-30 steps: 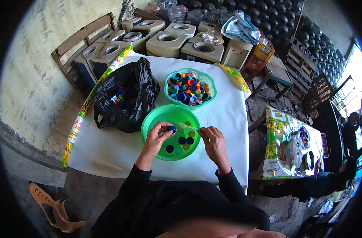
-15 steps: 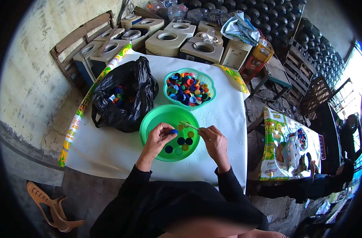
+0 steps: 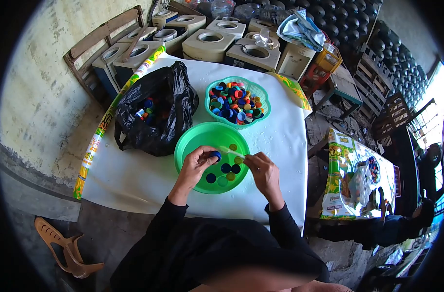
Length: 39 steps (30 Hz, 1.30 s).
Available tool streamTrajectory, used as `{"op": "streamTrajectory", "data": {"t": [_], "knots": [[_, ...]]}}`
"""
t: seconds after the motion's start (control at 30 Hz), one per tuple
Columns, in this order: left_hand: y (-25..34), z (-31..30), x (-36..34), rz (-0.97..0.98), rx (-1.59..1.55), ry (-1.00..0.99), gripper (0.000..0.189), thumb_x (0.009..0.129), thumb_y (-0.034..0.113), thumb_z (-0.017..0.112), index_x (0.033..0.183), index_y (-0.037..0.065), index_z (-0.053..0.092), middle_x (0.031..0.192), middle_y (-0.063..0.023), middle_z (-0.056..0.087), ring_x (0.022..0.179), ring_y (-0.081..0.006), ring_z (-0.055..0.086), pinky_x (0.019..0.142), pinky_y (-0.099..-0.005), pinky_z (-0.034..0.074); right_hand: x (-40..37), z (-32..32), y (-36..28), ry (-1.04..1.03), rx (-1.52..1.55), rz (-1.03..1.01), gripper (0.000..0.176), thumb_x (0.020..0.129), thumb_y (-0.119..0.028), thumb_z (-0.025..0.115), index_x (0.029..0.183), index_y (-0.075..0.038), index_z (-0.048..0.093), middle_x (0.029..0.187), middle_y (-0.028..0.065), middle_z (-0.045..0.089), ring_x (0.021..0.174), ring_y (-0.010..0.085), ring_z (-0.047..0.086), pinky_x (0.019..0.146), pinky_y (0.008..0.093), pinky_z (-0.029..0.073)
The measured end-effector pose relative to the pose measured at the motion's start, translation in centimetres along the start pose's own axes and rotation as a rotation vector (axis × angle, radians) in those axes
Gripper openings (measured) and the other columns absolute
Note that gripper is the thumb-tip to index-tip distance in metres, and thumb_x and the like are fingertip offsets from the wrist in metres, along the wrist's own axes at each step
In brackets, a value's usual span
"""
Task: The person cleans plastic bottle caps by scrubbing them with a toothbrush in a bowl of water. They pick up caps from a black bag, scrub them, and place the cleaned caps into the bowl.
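Observation:
Over the green basin [image 3: 183,141], my left hand [image 3: 196,165] pinches a blue bottle cap [image 3: 215,155] between thumb and fingertips. My right hand [image 3: 264,174] grips the handle of a pale toothbrush [image 3: 233,152], whose head points left and is right by the cap. In the basin below lie several more caps, among them a dark blue cap [image 3: 210,178], a green cap [image 3: 222,181] and a yellow cap [image 3: 230,176]. Just behind the basin stands a turquoise basket [image 3: 266,102] heaped with mixed coloured caps. To its left, a black plastic bag [image 3: 179,97] gapes with more caps inside.
A white sheet with patterned edges covers the table [image 3: 134,180]. Used water dispensers [image 3: 207,44] crowd behind it. On the right, another covered table [image 3: 339,185] holds caps and a clear bag, with a person beside it. A brown plastic chair [image 3: 68,248] is at lower left.
The blue cap has turned in my left fingers, and the toothbrush head has come closer to it. The whole view has shifted slightly.

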<state>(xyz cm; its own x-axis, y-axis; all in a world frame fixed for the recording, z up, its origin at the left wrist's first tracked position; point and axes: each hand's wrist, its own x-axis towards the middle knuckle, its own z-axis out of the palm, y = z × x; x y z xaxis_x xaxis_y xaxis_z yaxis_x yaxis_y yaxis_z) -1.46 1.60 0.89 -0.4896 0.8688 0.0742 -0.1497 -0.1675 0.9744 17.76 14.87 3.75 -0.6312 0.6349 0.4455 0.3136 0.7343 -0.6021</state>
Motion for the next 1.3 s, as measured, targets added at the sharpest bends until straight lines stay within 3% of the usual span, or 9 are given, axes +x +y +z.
{"op": "streamTrajectory", "data": {"t": [0.3, 0.47, 0.53, 0.67, 0.83, 0.97, 1.03, 1.1, 1.3], "knots": [[0.2, -0.1, 0.4, 0.001, -0.134, -0.013, 0.019, 0.094, 0.004, 0.068, 0.11, 0.0, 0.058, 0.1, -0.0071, 0.067, 0.096, -0.0118, 0.067, 0.086, -0.0251, 0.055, 0.0, -0.2, 0.5, 0.005, -0.095, 0.085, 0.015, 0.086, -0.02, 0.074, 0.098, -0.01, 0.075, 0.086, 0.0047, 0.067, 0.076, 0.025, 0.066, 0.065, 0.0357, 0.051], [0.3, -0.2, 0.2, 0.022, 0.072, -0.018, 0.016, 0.093, 0.003, 0.067, 0.108, -0.001, 0.06, 0.1, -0.007, 0.067, 0.096, -0.0103, 0.066, 0.086, -0.0246, 0.055, -0.4, -0.6, -1.2, 0.045, 0.038, -0.013, 0.016, 0.088, -0.021, 0.071, 0.097, -0.009, 0.075, 0.085, 0.0057, 0.067, 0.074, 0.0258, 0.066, 0.064, 0.0363, 0.051], [0.7, 0.4, 0.0, -0.042, -0.04, 0.012, 0.017, 0.092, 0.002, 0.068, 0.108, 0.0, 0.062, 0.099, -0.0056, 0.067, 0.093, -0.0094, 0.065, 0.085, -0.0236, 0.054, -0.5, 0.2, -0.3, -0.045, 0.011, 0.096, 0.015, 0.086, -0.018, 0.074, 0.097, -0.008, 0.075, 0.084, 0.006, 0.067, 0.072, 0.0247, 0.066, 0.064, 0.0358, 0.051], [-0.1, 0.0, 0.3, 0.028, -0.015, 0.039, 0.018, 0.091, 0.001, 0.069, 0.107, 0.001, 0.06, 0.098, -0.0043, 0.066, 0.094, -0.0093, 0.064, 0.086, -0.0239, 0.052, -0.8, -0.7, -1.2, 0.076, 0.082, 0.081, 0.015, 0.088, -0.02, 0.072, 0.098, -0.009, 0.076, 0.086, 0.0059, 0.067, 0.073, 0.0257, 0.066, 0.063, 0.0356, 0.051], [0.3, 0.2, 0.1, 0.021, -0.038, -0.015, 0.021, 0.09, 0.0, 0.07, 0.108, 0.002, 0.059, 0.099, -0.0034, 0.065, 0.096, -0.0092, 0.062, 0.089, -0.0252, 0.052, -0.8, -0.2, 0.0, 0.047, -0.108, 0.027, 0.015, 0.086, -0.014, 0.074, 0.1, -0.011, 0.076, 0.086, 0.0056, 0.068, 0.069, 0.0232, 0.066, 0.061, 0.0335, 0.051], [1.0, 0.5, -0.2, 0.026, 0.055, -0.019, 0.02, 0.09, 0.0, 0.071, 0.106, 0.002, 0.061, 0.099, -0.0033, 0.065, 0.096, -0.0093, 0.062, 0.089, -0.0253, 0.052, -1.2, -0.6, -1.4, 0.036, 0.068, 0.071, 0.015, 0.088, -0.019, 0.072, 0.1, -0.011, 0.076, 0.086, 0.0059, 0.067, 0.066, 0.0239, 0.065, 0.062, 0.0333, 0.051], [0.8, 0.7, -0.1, -0.033, -0.095, -0.006, 0.018, 0.089, -0.001, 0.071, 0.105, 0.002, 0.062, 0.099, -0.003, 0.065, 0.096, -0.0091, 0.062, 0.089, -0.0251, 0.051, -1.3, 0.4, 0.0, 0.026, 0.049, 0.066, 0.015, 0.087, -0.017, 0.073, 0.099, -0.011, 0.076, 0.085, 0.0056, 0.067, 0.066, 0.0229, 0.064, 0.061, 0.0329, 0.051], [0.1, 0.4, -0.1, -0.001, -0.056, -0.002, 0.018, 0.089, -0.001, 0.071, 0.105, 0.002, 0.062, 0.1, -0.0029, 0.065, 0.096, -0.0094, 0.062, 0.089, -0.0249, 0.051, -1.0, 0.1, 0.0, 0.024, -0.104, 0.043, 0.015, 0.085, -0.015, 0.075, 0.099, -0.01, 0.076, 0.085, 0.005, 0.067, 0.066, 0.0217, 0.065, 0.062, 0.0327, 0.051], [-0.1, 0.0, 0.1, 0.044, 0.003, -0.005, 0.018, 0.09, 0.0, 0.07, 0.106, 0.003, 0.062, 0.101, -0.0029, 0.065, 0.097, -0.0105, 0.063, 0.089, -0.0245, 0.051, -1.3, 0.3, -0.3, 0.028, -0.021, 0.052, 0.014, 0.085, -0.016, 0.075, 0.098, -0.011, 0.076, 0.083, 0.0045, 0.067, 0.068, 0.0223, 0.065, 0.061, 0.0335, 0.05]]}}
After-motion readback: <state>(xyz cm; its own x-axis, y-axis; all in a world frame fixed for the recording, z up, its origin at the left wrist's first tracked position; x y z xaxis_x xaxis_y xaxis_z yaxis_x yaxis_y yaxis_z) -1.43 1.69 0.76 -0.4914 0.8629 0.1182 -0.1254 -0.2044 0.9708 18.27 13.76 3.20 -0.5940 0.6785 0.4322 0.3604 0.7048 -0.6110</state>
